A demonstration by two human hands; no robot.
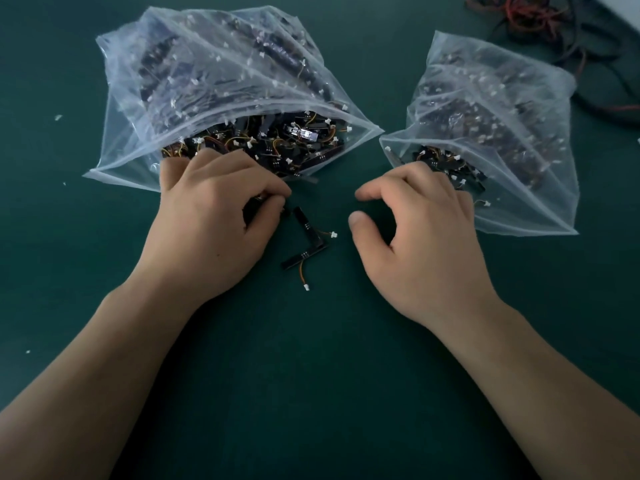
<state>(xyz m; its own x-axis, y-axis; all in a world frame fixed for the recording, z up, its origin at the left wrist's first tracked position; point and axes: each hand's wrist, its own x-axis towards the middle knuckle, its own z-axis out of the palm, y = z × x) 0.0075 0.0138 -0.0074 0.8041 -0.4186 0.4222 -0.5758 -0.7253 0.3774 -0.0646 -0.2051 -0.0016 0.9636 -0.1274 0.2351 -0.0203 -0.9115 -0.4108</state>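
Note:
Two clear plastic bags lie open on a dark green table, both full of small black strip parts with orange wires and white plugs. The large bag (pixel 221 81) is at the left, the smaller bag (pixel 491 140) at the right. My left hand (pixel 211 223) sits at the large bag's mouth, its thumb and fingers curled round dark parts that are mostly hidden. My right hand (pixel 419 244) hovers in front of the smaller bag, fingers loosely bent, holding nothing. Between the hands two black strips (pixel 308 244) lie crossed on the table.
A tangle of red and black cables (pixel 568 32) lies at the far right, beside a pale object at the corner (pixel 620 8). Small white scraps (pixel 58 117) dot the green table (pixel 311 375) at the left.

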